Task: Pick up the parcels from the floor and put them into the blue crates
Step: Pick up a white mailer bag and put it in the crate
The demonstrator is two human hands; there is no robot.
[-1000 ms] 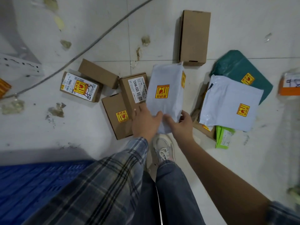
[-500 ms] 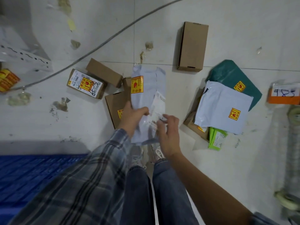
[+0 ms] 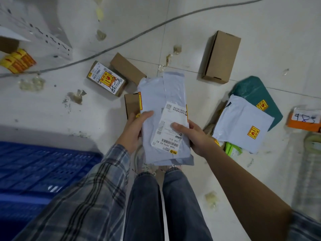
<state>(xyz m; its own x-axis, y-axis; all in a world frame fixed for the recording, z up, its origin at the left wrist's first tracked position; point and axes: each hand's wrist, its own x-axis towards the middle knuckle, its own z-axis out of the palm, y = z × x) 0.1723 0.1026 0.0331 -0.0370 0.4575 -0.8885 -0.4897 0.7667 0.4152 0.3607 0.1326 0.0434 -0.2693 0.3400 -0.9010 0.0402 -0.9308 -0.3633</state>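
I hold a pale grey mailer bag (image 3: 156,105) above the floor, its white shipping label facing up. My left hand (image 3: 133,129) grips its left edge and my right hand (image 3: 192,136) grips the right edge, thumb on the label. A blue crate (image 3: 34,171) lies at the lower left. Still on the floor are a labelled brown box (image 3: 106,79), a plain brown box (image 3: 127,68), a tall brown box (image 3: 219,56), a second pale mailer (image 3: 243,126) on a green bag (image 3: 255,91), and a brown box (image 3: 131,103) partly hidden behind the held mailer.
A grey cable (image 3: 121,42) runs across the tiled floor at the top. An orange box (image 3: 304,119) with a handwritten label sits at the right edge. A small light-green packet (image 3: 232,150) lies under the second mailer. A white perforated metal rail (image 3: 38,35) and yellow sticker rolls (image 3: 17,60) are upper left.
Both hands have lifted the grey mailer off the floor and turned it over, so the shipping label now faces up. The view has drawn nearer to the floor parcels.
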